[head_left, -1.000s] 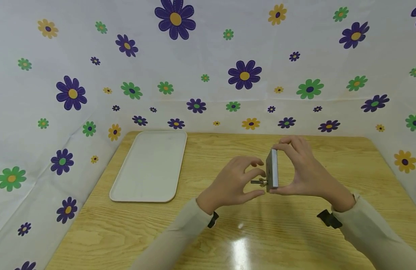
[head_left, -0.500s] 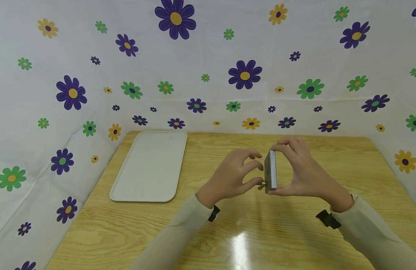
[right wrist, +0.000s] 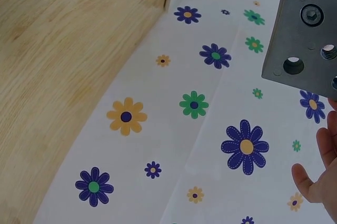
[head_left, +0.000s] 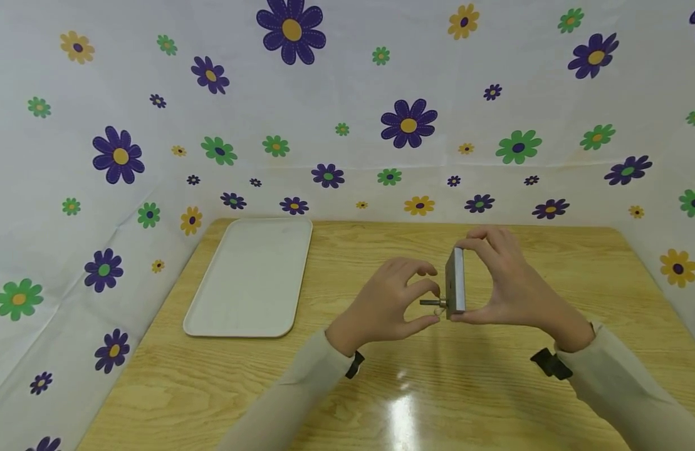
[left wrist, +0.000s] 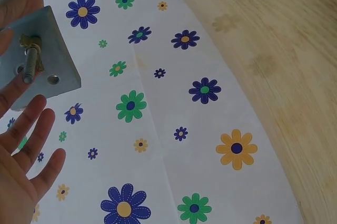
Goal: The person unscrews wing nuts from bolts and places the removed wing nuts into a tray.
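My right hand holds a thick grey metal block upright above the table, its thumb at the lower edge and fingertips at the upper edge. From the block's left face a threaded bolt sticks out, with a brass-coloured wing nut on it close to the face. On the other face, the bolt's hex-socket head sits in a recessed hole, among several other holes. My left hand is just left of the bolt, thumb and fingers spread apart around its end, pinching nothing.
A white rectangular tray lies on the wood-grain table at the back left. Behind and at the sides hangs a white flower-print cloth. A dark strap is at the right wrist.
Half a second ago my left thumb and fingers were in at the wing nut; now they have spread away, showing the bolt. The wing nut has turned. My right hand holds the block nearly still.
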